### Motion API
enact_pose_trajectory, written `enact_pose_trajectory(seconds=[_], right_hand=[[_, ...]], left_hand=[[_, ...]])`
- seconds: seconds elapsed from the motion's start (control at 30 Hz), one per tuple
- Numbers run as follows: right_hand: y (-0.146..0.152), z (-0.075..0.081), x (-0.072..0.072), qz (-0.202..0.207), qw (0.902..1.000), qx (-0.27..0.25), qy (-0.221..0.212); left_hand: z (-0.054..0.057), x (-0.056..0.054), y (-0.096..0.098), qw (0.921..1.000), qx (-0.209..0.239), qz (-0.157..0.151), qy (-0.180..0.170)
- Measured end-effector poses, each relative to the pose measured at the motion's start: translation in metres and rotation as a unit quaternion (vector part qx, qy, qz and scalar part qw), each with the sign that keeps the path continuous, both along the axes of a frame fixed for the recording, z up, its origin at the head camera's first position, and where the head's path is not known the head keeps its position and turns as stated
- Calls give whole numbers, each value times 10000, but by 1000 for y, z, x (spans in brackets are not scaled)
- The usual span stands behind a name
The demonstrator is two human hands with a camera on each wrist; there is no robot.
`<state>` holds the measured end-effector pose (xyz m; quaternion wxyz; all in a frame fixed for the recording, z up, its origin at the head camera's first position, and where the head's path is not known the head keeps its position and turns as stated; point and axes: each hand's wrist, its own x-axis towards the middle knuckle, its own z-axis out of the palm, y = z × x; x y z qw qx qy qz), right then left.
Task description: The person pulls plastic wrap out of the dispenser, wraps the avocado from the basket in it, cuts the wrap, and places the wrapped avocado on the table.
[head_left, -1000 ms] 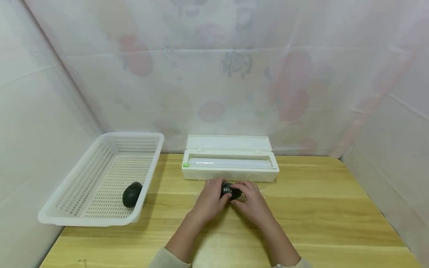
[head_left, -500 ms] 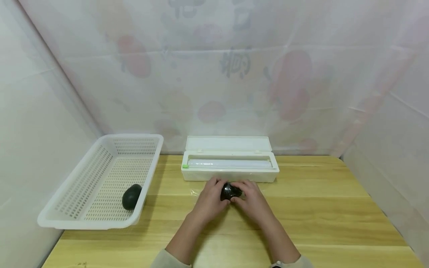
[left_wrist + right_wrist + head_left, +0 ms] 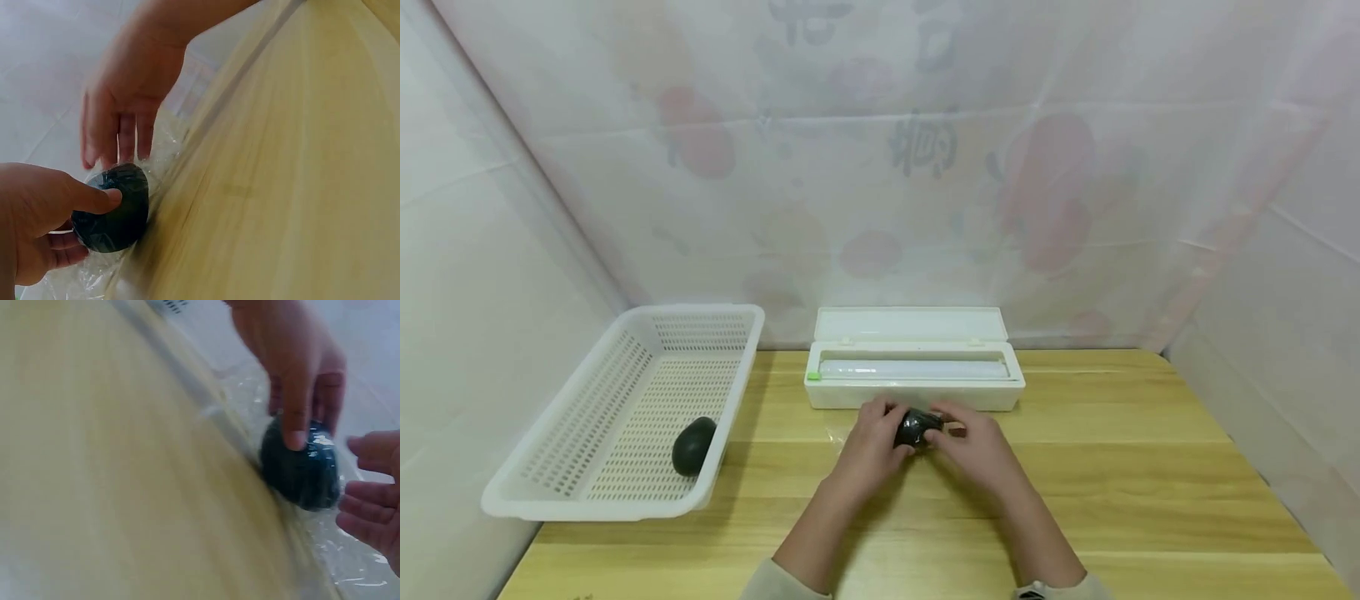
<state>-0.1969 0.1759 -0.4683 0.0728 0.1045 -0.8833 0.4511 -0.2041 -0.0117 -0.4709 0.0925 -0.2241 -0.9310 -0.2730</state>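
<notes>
A dark green avocado (image 3: 917, 427) with glossy cling film (image 3: 164, 147) over it sits low on the wooden table, in front of the long white box. My left hand (image 3: 867, 442) grips it from the left, thumb on top and fingers round the far side, as the left wrist view shows. At its other end is my right hand (image 3: 973, 442), fingers fairly straight and close to the film; in the right wrist view these fingers (image 3: 369, 515) stand just beside the avocado. Loose clear film spreads out around the avocado on the table.
Behind the hands stands a white cling film box (image 3: 917, 398), lid up, with a film roll (image 3: 913, 369) inside and a green slider (image 3: 814, 376) at its left end. A white perforated basket (image 3: 580, 507) at the left holds another avocado (image 3: 693, 447). White curtains enclose the table.
My right hand has drawn back a little to the right, off the avocado's side, and its fingers have straightened. The left hand keeps its grip. The view has tilted slightly upward.
</notes>
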Motion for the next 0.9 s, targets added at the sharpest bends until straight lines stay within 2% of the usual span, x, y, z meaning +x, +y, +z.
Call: enact_pose_trajectory(seconds=[0.1, 0.17, 0.23, 0.33, 0.4, 0.5, 0.6, 0.8, 0.87, 0.9], right_hand=[[2, 7, 3, -278, 9969, -736, -29], [-3, 11, 5, -104, 9906, -1344, -242], [-10, 12, 7, 315, 9754, -2081, -649], [-19, 7, 8, 671, 9419, -2995, -1362], [-19, 4, 7, 535, 9283, -3330, -1567], [-12, 2, 3, 55, 9182, -3612, -1623], [-3, 1, -2, -220, 9151, -3696, -1600], [7, -7, -10, -393, 9138, -3751, -1510], [7, -10, -11, -440, 9203, -3621, -1413], [6, -12, -12, -446, 9303, -3397, -1310]], left_hand=[[1, -1, 0, 9999, -12, 9, -104], [2, -1, -1, 9999, -1, 4, -140], [4, -1, -1, 9999, -1, -14, -151], [5, -1, -1, 9998, -19, -46, -209], [6, -1, -1, 9995, -26, -50, -295], [6, -3, 0, 9992, -36, -64, -391], [6, -5, 0, 9991, -32, -92, -406], [6, -8, -3, 9986, 123, -140, -492], [6, -8, -3, 9982, 148, -131, -561], [6, -8, -3, 9981, 143, -123, -593]])
